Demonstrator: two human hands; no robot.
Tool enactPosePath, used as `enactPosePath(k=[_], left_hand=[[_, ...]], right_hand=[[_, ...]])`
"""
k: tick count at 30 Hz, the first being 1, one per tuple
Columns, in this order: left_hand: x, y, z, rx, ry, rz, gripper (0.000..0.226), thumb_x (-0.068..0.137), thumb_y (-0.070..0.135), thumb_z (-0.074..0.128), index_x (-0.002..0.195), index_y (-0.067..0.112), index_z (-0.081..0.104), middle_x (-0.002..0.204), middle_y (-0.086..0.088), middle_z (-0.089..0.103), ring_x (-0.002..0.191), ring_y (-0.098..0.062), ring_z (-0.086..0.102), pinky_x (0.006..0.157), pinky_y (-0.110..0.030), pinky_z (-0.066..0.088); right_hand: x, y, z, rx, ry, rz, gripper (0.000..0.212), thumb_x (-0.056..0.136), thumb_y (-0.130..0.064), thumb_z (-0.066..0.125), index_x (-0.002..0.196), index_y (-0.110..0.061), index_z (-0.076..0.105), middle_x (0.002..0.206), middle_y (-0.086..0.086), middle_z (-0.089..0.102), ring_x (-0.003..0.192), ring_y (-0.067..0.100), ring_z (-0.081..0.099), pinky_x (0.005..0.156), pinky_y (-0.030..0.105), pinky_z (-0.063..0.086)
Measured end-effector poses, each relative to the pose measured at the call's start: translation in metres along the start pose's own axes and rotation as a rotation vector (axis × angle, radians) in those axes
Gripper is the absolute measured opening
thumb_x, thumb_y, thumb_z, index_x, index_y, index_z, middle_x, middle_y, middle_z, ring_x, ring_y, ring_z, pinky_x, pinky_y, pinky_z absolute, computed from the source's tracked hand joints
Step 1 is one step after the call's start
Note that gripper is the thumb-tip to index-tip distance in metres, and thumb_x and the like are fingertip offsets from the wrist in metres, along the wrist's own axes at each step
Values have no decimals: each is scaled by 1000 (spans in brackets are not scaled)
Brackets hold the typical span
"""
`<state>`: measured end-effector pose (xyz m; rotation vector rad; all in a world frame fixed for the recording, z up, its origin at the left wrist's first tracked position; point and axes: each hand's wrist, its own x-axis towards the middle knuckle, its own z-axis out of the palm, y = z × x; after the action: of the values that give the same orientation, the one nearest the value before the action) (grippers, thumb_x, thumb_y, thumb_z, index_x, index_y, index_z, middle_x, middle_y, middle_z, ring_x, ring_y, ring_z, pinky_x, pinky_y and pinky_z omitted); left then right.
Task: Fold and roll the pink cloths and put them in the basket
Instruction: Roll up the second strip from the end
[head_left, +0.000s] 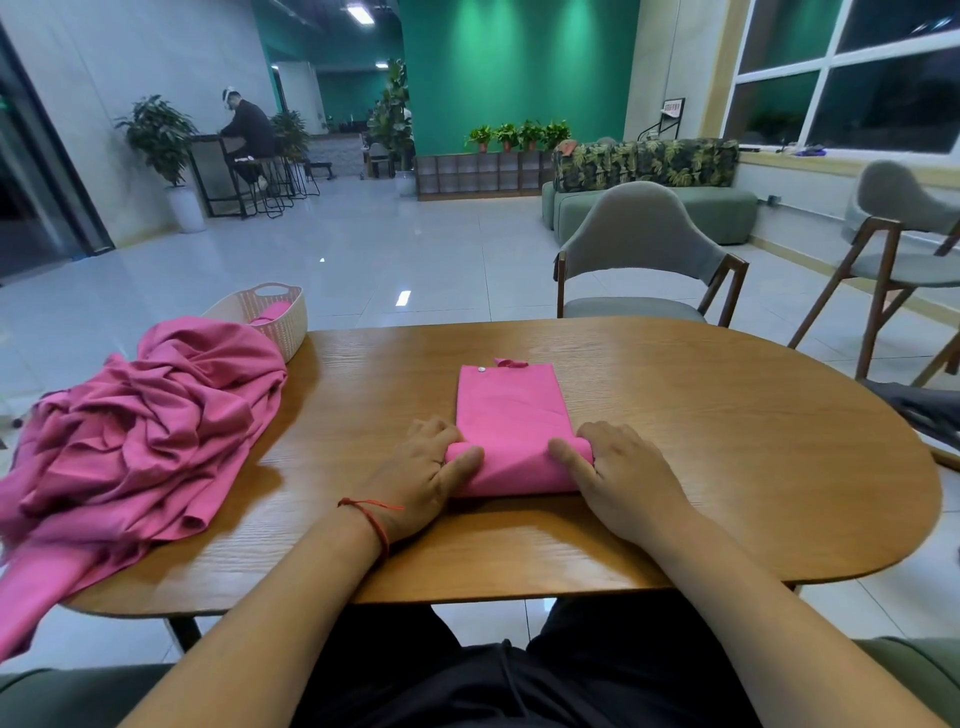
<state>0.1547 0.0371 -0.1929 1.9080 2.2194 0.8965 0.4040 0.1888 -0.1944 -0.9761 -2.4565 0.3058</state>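
Rolling a folded pink cloth (511, 415) at the middle of a wooden worktop (727, 441). Near end curled into a short roll; far end lying flat, with a small metal snap (481, 370) and a fabric loop (511, 362) at its edge. Left hand (426, 473) gripping the roll's left end, thumb across the top, fingers curled behind. Right hand (623, 478) gripping the right end likewise.

At the left, draped over the worktop's edge, a heap of unfolded pink cloths (145, 415). Just behind it, a white woven basket (283, 332) holding one rolled cloth (270, 312).

Best done, most likely, this way: keep both ends level, press evenly, push away in small turns for a tight, straight roll, and end with snap and loop outside.

No brand or label visible. On the far wall, a small sign (672, 108), lettering too small to read.
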Motion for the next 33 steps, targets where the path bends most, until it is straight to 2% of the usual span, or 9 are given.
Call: enactPosePath(k=[4, 7, 11, 15, 19, 23, 27, 30, 33], left_hand=[[0, 8, 1, 83, -16, -57, 71, 92, 86, 2, 92, 34, 51, 97, 12, 46, 109, -15, 43, 106, -42, 38], [-2, 12, 2, 133, -6, -109, 75, 90, 86, -1, 97, 33, 51, 101, 8, 47, 109, -16, 43, 103, -42, 39], [-6, 14, -2, 32, 65, -62, 64, 94, 77, 33, 123, 24, 54, 116, 11, 51, 114, -10, 46, 103, -33, 40], [-8, 20, -7, 42, -21, 42, 71, 87, 69, 68, 135, 20, 49, 124, 11, 44, 116, -6, 43, 102, -25, 39], [-6, 25, -8, 85, -51, 40, 78, 85, 67, 71, 139, 17, 46, 124, 11, 39, 118, -9, 42, 105, -29, 40], [-5, 23, -6, 72, -21, 59, 73, 83, 76, 66, 126, 18, 53, 115, 7, 49, 106, -14, 48, 94, -34, 44], [1, 15, -3, 85, 5, 72, 66, 83, 87, 53, 108, 25, 53, 102, 5, 54, 96, -18, 48, 88, -41, 47], [5, 15, -2, 61, 20, 65, 63, 84, 88, 50, 100, 27, 53, 95, 6, 54, 94, -19, 48, 85, -42, 47], [4, 15, -1, 17, 18, 36, 55, 91, 84, 43, 90, 30, 52, 88, 7, 55, 91, -18, 51, 84, -44, 47]], right_hand=[[6, -6, -3, 89, -57, 29, 48, 103, -73, 25, 79, -37, 45, 87, -8, 60, 90, 21, 56, 78, 41, 43], [11, -9, -4, 77, -81, 32, 49, 109, -62, 27, 75, -32, 48, 83, -5, 61, 85, 22, 57, 73, 40, 41], [14, -9, -6, 51, -105, 47, 55, 103, -56, 18, 72, -23, 49, 77, -2, 60, 79, 23, 57, 67, 40, 40], [18, -7, -7, -13, -157, 106, 48, 103, -45, 23, 77, -21, 56, 87, -1, 64, 86, 23, 58, 69, 38, 40], [18, -7, -6, -15, -154, 88, 46, 102, -41, 23, 78, -19, 55, 86, 0, 61, 86, 26, 55, 71, 40, 37], [15, -5, -3, 13, -96, 41, 49, 100, -49, 20, 82, -19, 53, 87, 0, 58, 88, 26, 53, 78, 43, 42], [10, -3, 5, 124, 78, -12, 28, 108, -49, 38, 104, -24, 51, 105, -4, 56, 98, 19, 51, 83, 41, 43], [8, -6, 7, 106, 165, -110, 25, 109, -43, 40, 99, -23, 49, 100, -4, 54, 95, 19, 50, 81, 38, 42], [8, -8, 4, 114, 187, -105, 32, 111, -39, 40, 85, -22, 47, 87, -6, 53, 86, 20, 50, 75, 37, 37]])
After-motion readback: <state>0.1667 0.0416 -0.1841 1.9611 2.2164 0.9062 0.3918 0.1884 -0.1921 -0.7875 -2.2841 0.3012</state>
